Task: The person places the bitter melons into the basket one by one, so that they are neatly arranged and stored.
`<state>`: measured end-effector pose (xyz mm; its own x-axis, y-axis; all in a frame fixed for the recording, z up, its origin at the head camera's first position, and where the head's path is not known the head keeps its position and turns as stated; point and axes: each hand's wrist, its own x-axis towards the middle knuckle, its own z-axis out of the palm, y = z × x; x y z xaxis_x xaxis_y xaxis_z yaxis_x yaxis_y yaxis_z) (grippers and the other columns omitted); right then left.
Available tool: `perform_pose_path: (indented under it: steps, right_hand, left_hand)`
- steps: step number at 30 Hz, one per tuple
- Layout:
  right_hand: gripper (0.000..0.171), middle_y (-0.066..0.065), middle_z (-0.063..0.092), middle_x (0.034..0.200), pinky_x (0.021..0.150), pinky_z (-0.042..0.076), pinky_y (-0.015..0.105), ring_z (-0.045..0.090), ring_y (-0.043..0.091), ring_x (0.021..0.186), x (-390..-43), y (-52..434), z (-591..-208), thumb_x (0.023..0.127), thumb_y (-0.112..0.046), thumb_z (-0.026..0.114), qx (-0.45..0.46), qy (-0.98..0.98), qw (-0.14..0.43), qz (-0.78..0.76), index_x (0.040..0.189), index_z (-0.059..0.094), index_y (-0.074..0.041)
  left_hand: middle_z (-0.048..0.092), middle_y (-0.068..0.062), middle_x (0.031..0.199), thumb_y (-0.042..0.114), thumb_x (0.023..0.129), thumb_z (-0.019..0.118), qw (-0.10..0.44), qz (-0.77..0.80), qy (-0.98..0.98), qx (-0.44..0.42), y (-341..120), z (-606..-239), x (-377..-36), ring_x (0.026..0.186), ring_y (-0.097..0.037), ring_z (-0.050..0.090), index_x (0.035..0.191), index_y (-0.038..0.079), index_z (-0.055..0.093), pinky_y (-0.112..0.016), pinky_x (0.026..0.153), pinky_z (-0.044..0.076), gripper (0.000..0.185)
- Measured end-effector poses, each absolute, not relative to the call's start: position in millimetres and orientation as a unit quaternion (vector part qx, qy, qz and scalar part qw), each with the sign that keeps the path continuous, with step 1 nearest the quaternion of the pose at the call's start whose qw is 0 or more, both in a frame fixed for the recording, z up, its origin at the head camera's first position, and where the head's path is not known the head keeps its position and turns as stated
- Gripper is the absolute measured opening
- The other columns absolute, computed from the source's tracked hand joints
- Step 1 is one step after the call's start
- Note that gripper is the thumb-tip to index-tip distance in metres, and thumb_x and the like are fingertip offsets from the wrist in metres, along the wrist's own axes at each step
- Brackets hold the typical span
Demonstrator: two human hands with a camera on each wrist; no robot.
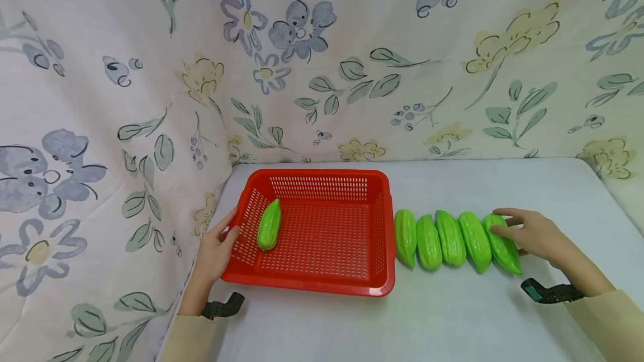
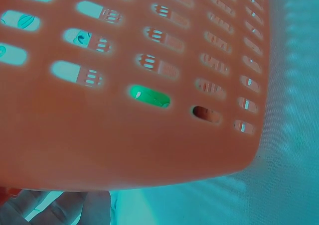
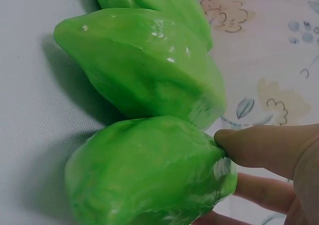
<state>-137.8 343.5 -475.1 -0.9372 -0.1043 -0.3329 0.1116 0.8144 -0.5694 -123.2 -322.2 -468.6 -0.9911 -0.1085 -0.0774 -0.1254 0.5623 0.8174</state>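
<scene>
1. Red basket (image 1: 322,286): on the desk (image 1: 453,317) at centre-left, one green gourd (image 1: 269,225) lying inside by its left wall. Perforated plastic, likely light and slightly flexible; best held by the rim.
2. Left hand (image 1: 216,250): resting against the basket's left rim, fingers fairly straight, steadying rather than clasping.
3. Row of five green gourds (image 1: 453,239): side by side, touching, just right of the basket. Glossy, ridged, seemingly hard plastic; probably light, stiff, a bit slippery.
4. Rightmost gourd (image 3: 149,175): best taken across the thick middle, not the tapered tips.
5. Right hand (image 1: 528,233): grip laid over this gourd, fingertips (image 3: 259,145) pressing its far side, thumb beginning to curl round it.
</scene>
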Motion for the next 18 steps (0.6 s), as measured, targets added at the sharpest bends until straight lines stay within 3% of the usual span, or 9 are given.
perform_pose_path:
  steps: [11, 18]
  right_hand:
    - [0.071, 0.050, 0.045, 0.138, 0.065, 0.064, 0.039, 0.074, 0.035, 0.090, -133, 347, -476, 0.106, -0.042, 0.059, 0.006, 0.931, 0.166, -0.326, 0.150, 0.042, 0.010]
    - [0.074, 0.053, 0.041, 0.140, 0.073, 0.062, 0.052, 0.077, 0.029, 0.075, -134, 359, -465, 0.106, -0.045, 0.056, 0.013, 0.934, 0.144, -0.326, 0.152, 0.039, 0.010]
  left_hand:
    - [0.056, -0.020, 0.150, 0.033, 0.110, 0.050, 0.013, 0.453, 0.888, -0.079, -321, -469, -123, 0.108, -0.039, 0.070, 0.162, 0.033, 0.039, -0.035, 0.073, 0.065, 0.053]
    - [0.054, -0.021, 0.152, 0.033, 0.110, 0.050, 0.013, 0.463, 0.883, -0.075, -321, -468, -123, 0.109, -0.039, 0.069, 0.162, 0.031, 0.040, -0.035, 0.073, 0.065, 0.053]
